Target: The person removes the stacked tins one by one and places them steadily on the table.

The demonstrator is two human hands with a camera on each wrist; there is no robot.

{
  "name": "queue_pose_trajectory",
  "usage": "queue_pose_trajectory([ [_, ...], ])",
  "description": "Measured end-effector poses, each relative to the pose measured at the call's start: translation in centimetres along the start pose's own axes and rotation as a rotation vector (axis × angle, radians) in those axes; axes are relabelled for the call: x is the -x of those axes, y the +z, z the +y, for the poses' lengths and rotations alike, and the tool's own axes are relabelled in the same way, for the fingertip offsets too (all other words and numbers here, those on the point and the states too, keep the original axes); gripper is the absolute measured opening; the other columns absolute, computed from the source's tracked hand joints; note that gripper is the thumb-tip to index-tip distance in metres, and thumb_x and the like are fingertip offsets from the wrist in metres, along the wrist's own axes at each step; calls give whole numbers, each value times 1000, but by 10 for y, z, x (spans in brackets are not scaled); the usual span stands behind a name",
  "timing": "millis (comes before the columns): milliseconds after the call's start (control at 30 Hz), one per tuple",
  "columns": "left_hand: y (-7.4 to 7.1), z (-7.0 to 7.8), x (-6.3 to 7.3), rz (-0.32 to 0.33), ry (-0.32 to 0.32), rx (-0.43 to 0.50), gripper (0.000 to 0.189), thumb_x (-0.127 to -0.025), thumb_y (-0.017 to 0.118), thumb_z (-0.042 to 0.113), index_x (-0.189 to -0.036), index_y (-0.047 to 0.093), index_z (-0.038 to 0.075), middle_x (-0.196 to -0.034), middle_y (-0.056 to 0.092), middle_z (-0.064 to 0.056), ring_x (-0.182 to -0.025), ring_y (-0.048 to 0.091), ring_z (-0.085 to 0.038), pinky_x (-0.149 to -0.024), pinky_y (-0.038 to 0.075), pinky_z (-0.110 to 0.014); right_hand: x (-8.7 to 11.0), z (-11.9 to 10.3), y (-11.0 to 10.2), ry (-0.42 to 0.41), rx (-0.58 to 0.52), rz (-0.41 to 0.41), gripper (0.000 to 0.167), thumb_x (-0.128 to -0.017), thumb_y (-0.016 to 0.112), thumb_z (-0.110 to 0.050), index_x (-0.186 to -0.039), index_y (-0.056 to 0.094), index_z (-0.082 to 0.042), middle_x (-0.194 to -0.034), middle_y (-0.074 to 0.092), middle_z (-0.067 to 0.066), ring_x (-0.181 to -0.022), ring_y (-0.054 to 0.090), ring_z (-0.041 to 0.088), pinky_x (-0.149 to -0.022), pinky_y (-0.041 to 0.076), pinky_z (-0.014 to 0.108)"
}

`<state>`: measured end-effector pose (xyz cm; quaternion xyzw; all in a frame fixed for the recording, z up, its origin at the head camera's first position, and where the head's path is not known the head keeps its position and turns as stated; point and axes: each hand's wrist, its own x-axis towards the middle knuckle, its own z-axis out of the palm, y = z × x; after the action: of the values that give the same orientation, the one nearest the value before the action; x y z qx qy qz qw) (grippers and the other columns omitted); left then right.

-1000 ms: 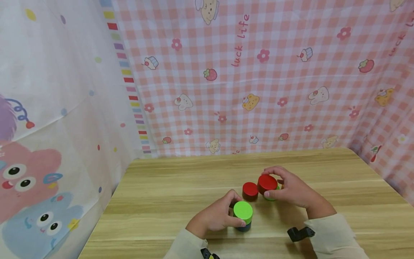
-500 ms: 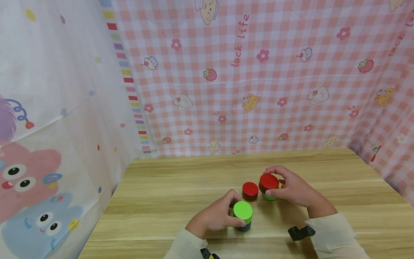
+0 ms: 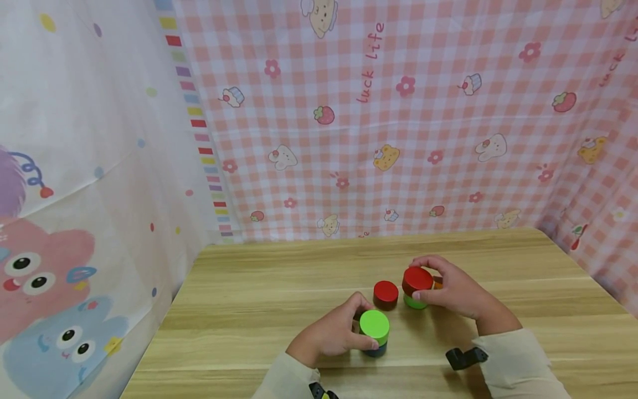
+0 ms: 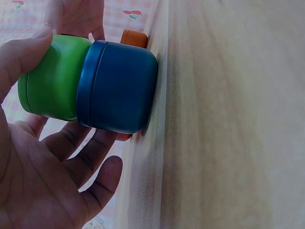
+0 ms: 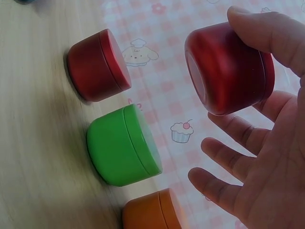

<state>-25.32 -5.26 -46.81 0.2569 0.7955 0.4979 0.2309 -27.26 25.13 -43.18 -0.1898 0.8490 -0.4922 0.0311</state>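
Note:
My left hand (image 3: pixel 339 330) pinches a green lidded tin (image 3: pixel 374 326) that sits on top of a dark blue tin (image 4: pixel 119 86), which stands on the table. In the left wrist view, the thumb lies against the green tin. My right hand (image 3: pixel 453 291) holds a red tin (image 5: pixel 228 69) between thumb and fingers, raised off the table. Below it stands a second green tin (image 5: pixel 121 145), and a gap shows between the two in the right wrist view. Another red tin (image 3: pixel 386 295) stands on the table between the hands.
An orange tin (image 5: pixel 152 212) stands beside the second green tin, mostly behind my right hand in the head view. The wooden table (image 3: pixel 259 299) ends at a pink checked cloth (image 3: pixel 349 138) at the back. A white patterned cloth (image 3: pixel 114 183) hangs at left.
My right hand has shifted slightly to the right with the red tin, which now sits more directly over the second green tin. The left hand and its stack have stayed put.

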Motion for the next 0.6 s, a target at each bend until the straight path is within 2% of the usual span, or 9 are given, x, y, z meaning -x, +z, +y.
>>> queue_pose_trajectory([
  [367, 0, -1, 0, 0, 7, -1, 47, -89, 85, 16, -122, 52, 21, -119, 63, 10, -109, 58, -7, -101, 45, -30, 1, 6, -4, 33, -38, -18, 59, -93, 80, -15, -141, 52, 1, -143, 53, 23, -124, 63, 42, -93, 55, 30],
  [600, 0, -1, 0, 1, 6, -3, 48, -89, 85, 16, -123, 52, 21, -120, 63, 10, -109, 58, -7, -102, 45, -30, 1, 7, -6, 51, -42, -15, 59, -93, 80, -15, -142, 51, 1, -143, 53, 24, -125, 63, 43, -92, 54, 28],
])
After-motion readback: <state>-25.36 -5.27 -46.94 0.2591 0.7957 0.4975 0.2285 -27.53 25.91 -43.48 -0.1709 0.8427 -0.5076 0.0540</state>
